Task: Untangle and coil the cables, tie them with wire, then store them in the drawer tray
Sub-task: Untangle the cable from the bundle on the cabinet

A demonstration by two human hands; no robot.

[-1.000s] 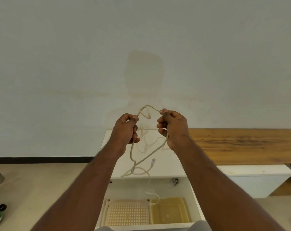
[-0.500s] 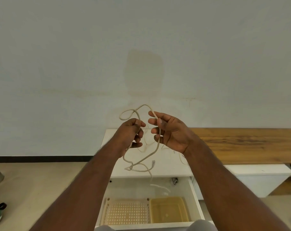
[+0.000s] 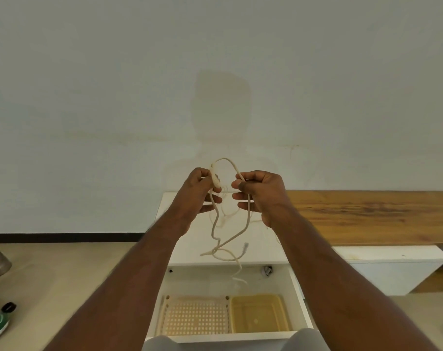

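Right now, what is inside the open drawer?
In the drawer lie a tray with holes and a plain yellowish tray, side by side. The near end is hidden by the knees.

Soft even light; faint shadow on wall (image 3: 221, 117); wide-angle edge bending.

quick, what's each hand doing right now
Left hand: holding the cable, pinched near its upper end.
Right hand: holding the same cable, thumb and forefinger pinching it further along the loop.

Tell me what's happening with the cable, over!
Left hand and right hand both pinch the cable. Cable loops between them, tail dangling, not coiled. Drawer open below, nothing blocking.
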